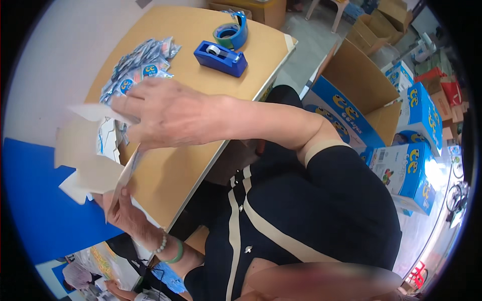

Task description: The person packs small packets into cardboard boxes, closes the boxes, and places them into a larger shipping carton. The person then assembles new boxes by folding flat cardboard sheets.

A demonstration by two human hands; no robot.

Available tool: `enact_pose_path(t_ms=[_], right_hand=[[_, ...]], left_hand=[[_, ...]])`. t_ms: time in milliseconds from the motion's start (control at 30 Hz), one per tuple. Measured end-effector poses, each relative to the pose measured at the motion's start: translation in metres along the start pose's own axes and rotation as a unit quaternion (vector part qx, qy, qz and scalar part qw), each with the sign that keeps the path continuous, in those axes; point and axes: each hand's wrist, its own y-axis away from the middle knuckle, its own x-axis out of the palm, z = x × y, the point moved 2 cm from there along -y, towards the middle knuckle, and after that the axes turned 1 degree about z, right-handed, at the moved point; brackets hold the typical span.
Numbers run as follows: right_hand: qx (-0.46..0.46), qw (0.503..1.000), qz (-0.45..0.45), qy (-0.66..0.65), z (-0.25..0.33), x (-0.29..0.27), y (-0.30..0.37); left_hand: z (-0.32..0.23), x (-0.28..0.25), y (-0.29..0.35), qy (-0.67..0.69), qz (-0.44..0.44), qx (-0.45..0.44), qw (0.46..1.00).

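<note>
Left hand (123, 213): beaded bracelet and green bangle at the wrist; thumb on the near face of the carton, fingers closed behind its lower end, holding it.

Right hand (168, 110): back upward, forearm across the desk's near edge; fingers bent at the carton's upper end, beside a blurred flap. Cannot tell whether they pinch it.

Carton (89, 150): plain pale card, flaps spread, raised between the hands over the desk's left part; near wall seen almost edge-on.

Desk (173, 175): wood-coloured top, pale near edge running slantwise beside the wearer's body. Bare room below the right forearm, between carton and near edge; further bare strips at the far end and along the side by the corner.

Packets (143, 65): silver-blue heap, just beyond the right hand, near the desk's wall side.

Dispenser (221, 58): blue, well inside the edges, apart from the packets.

Tape rolls (233, 34): blue and green, just beyond the dispenser.

Blue panel (45, 195): upright, left of the carton.

Large box (351, 103): open, flaps raised, off the desk's near side; open floor (303, 50) between it and the desk corner.

Stool (326, 11): white, partly cut off, farther across the floor.
</note>
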Motion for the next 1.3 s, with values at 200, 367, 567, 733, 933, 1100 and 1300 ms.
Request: enact_pose_path(t_ms=[200, 367, 567, 733, 933, 1100, 1300], right_hand=[[-0.051, 0.996, 0.063, 0.041, 0.0, 0.031, 0.039], [0.072, 0.956, 0.183, -0.219, 0.003, 0.089, 0.117], [0.209, 0.902, 0.217, -0.309, 0.009, 0.092, 0.095], [0.406, 0.856, 0.169, -0.272, 0.017, 0.111, 0.083], [0.455, 0.831, 0.3, -0.114, 0.02, 0.124, 0.078], [0.344, 0.931, 0.076, -0.096, 0.028, 0.131, 0.082], [0.225, 0.953, 0.164, -0.121, 0.022, 0.123, 0.083]], left_hand=[[0.012, 0.018, 0.048, -0.254, 0.046, 0.187, 0.948], [0.054, 0.04, 0.097, -0.243, 0.059, 0.151, 0.956], [0.069, 0.044, 0.079, -0.155, 0.003, -0.085, 0.984], [0.047, 0.057, 0.063, -0.127, -0.07, 0.02, 0.989], [0.064, 0.069, 0.041, -0.183, -0.182, 0.105, 0.96], [0.076, 0.071, 0.035, -0.208, -0.132, 0.058, 0.967], [0.068, 0.055, 0.033, -0.204, -0.106, -0.015, 0.973]])
